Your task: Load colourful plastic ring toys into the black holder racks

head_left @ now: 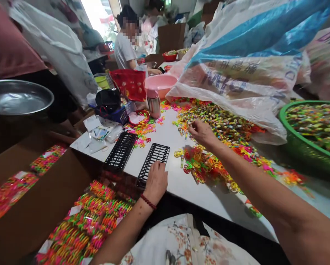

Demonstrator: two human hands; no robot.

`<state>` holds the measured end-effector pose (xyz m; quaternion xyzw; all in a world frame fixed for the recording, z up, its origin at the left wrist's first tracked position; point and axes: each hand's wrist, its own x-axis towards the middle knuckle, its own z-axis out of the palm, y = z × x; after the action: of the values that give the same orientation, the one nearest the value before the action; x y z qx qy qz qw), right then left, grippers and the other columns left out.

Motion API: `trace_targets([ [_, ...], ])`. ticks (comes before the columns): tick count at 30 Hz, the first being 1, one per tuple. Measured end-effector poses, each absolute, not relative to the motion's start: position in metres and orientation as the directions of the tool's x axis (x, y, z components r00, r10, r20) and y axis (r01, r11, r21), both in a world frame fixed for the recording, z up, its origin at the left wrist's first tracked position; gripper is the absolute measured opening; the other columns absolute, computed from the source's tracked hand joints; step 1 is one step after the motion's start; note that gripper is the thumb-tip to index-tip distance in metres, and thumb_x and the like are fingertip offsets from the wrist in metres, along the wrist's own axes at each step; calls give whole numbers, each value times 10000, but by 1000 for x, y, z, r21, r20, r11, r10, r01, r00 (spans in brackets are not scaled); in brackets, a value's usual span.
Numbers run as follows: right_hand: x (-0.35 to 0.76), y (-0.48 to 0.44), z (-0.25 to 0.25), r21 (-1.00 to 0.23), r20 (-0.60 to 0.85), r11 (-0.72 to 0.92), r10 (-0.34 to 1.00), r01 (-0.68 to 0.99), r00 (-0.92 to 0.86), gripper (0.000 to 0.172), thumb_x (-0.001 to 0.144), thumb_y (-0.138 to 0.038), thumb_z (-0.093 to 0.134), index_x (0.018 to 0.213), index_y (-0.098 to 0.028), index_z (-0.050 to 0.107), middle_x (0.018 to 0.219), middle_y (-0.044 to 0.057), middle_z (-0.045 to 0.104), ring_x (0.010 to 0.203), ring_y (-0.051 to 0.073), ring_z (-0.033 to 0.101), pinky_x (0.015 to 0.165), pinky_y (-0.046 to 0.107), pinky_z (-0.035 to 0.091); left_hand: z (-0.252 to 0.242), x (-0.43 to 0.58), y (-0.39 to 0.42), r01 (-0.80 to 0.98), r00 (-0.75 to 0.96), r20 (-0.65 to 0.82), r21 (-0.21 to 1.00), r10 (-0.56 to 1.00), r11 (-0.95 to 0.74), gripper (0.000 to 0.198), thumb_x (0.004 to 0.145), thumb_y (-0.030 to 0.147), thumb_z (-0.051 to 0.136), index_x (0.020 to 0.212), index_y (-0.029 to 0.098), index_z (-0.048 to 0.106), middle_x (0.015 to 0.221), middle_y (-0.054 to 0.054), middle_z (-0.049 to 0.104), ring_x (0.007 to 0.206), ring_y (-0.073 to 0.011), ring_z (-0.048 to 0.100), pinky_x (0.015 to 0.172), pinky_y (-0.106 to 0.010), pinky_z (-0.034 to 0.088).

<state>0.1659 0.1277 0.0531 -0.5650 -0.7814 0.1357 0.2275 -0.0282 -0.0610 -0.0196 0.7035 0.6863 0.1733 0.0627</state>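
Left hand (156, 180) rests on the rack (153, 158) beneath, best kept steady, right hand (201, 131) over loose pieces (199, 162), and I can't tell either grip!

Black slotted rack (152, 159), flat, near end at desk (187, 195)'s near edge. Small multicolored plastic pieces (202, 165), loose, jumbled in heaps right of rack.
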Motion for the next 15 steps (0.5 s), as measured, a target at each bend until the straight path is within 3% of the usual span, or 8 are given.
trace_targets([
  [2,170,94,59,-628,200,323,946,708,-255,261,943,-309,451,1108,-162,590,812,55,662,688,176,559,665,284,387,-13,-39,-63,946,-45,198,324,979,-22,289,897,246,585,1162,157,513,1227,-145,510,1179,-292,475,1003,-457,418],
  [4,177,59,58,-706,202,321,945,631,-255,283,943,-312,441,1157,-182,573,868,54,666,718,178,566,692,291,405,-10,-52,-65,957,-96,205,288,974,34,444,874,365,637,1233,151,487,1282,-171,492,1235,-328,452,1023,-495,413],
  [7,190,14,49,-743,200,277,961,610,-193,290,937,-341,442,1139,-182,576,947,69,648,785,191,565,718,306,420,-13,-68,-67,975,-84,142,215,986,52,641,832,494,668,1315,131,456,1359,-208,455,1305,-363,411,1041,-518,414],
  [9,199,-11,41,-765,147,181,984,618,-106,294,927,-368,461,1122,-178,573,888,52,630,744,184,551,688,301,417,-20,-73,-66,983,-71,104,174,992,52,698,849,530,631,1364,102,433,1405,-234,424,1332,-373,395,1061,-517,404],
  [12,205,-39,28,-782,63,85,996,617,-57,280,921,-407,481,1061,-187,583,764,6,579,652,159,507,629,284,389,-29,-73,-62,983,-133,104,137,986,118,724,899,529,551,1400,26,408,1420,-292,403,1338,-398,400,1076,-520,390],
  [15,203,-59,18,-799,21,99,990,593,-138,255,936,-417,459,971,-195,578,721,-13,542,633,147,480,607,275,363,-31,-68,-56,978,-184,152,126,971,166,686,909,491,547,1380,4,441,1434,-315,390,1365,-437,360,1078,-567,370],
])
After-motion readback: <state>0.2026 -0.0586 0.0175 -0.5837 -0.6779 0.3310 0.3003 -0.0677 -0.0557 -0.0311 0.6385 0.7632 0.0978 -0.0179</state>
